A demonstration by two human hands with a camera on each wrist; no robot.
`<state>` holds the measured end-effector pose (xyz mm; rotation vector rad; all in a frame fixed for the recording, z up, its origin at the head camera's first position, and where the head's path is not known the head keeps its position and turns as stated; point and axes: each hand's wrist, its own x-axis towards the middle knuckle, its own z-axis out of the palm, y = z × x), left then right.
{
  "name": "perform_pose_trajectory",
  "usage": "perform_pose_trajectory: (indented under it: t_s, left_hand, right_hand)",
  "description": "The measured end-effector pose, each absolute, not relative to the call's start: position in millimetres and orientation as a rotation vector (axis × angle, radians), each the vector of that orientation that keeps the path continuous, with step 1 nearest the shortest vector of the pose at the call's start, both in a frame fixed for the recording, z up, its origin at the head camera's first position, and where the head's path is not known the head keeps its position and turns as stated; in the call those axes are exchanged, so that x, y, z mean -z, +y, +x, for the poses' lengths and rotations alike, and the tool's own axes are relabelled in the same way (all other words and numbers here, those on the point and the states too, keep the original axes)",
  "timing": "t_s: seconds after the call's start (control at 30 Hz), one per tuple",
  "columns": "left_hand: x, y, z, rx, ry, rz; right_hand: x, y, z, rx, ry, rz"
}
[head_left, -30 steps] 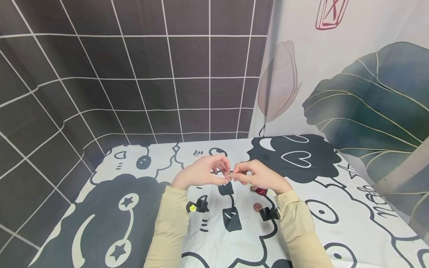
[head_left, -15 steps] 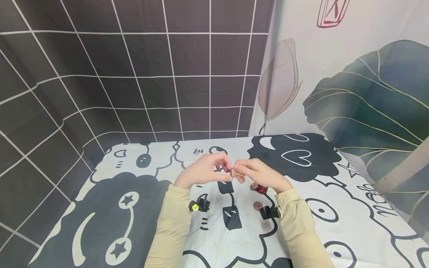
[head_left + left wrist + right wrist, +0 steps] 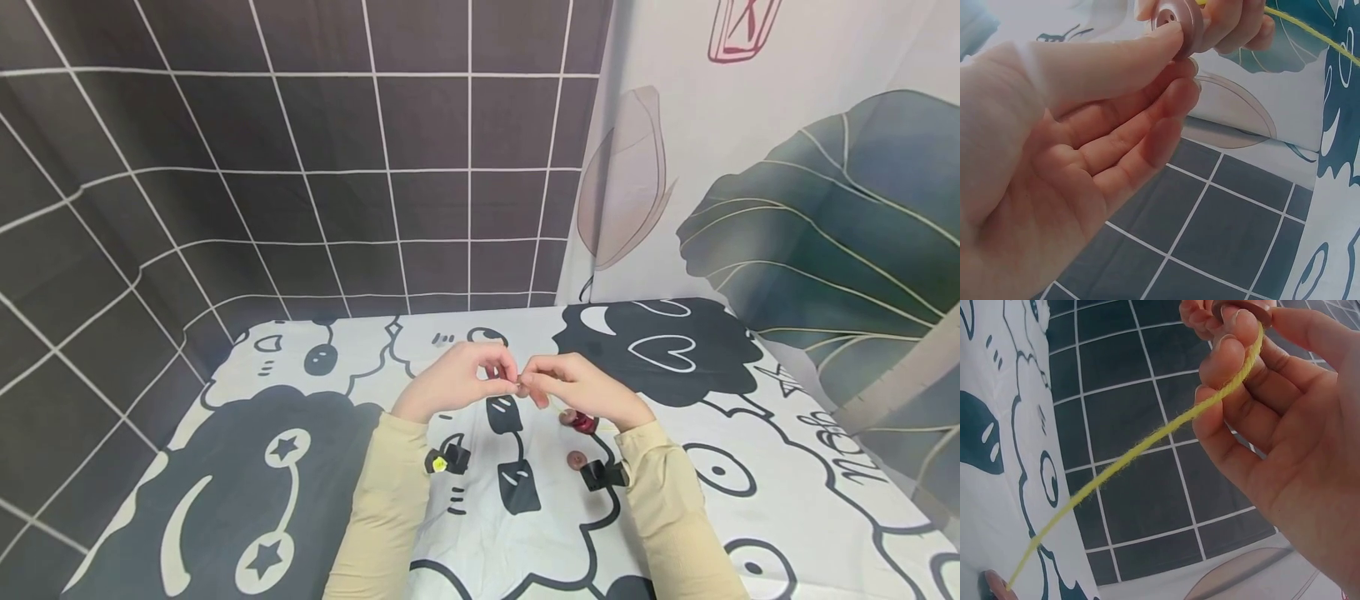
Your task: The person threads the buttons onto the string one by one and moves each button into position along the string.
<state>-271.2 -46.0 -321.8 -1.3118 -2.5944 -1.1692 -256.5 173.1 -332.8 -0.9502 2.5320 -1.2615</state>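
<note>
A pinkish-brown button (image 3: 1179, 24) with holes sits between my two hands, raised above the cloth. My left hand (image 3: 453, 382) pinches it by thumb and fingertips, the other fingers loosely bent in the left wrist view. From the opposite side, my right hand (image 3: 577, 387) also pinches the button (image 3: 1246, 309) at its rim. Yellow yarn (image 3: 1166, 430) runs from beside the button over the right fingers and down to the lower left, reaching another brownish piece (image 3: 997, 584) at the cloth. Whether the yarn passes through a hole is hidden by the fingers.
On the black-and-white patterned cloth (image 3: 480, 533) lie a pinkish button (image 3: 577, 460), a dark red item (image 3: 585, 424) and another brownish button (image 3: 567, 417), all near the right forearm. A dark grid-patterned curtain (image 3: 427, 208) hangs behind.
The hands have drawn closer and now meet at the button. The yarn stretch seen under the right fingers half a second ago is mostly out of sight in the head view.
</note>
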Motion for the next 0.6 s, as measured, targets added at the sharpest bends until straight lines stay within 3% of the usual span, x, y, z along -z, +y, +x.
perform_pose_trajectory:
  t_s: [0.6]
  left_hand:
    - [324.3, -41.4, -274.2, 1.062, -2.626, -1.277]
  right_hand:
    - [336.7, 173.4, -259.0, 1.326, 2.614, -0.961]
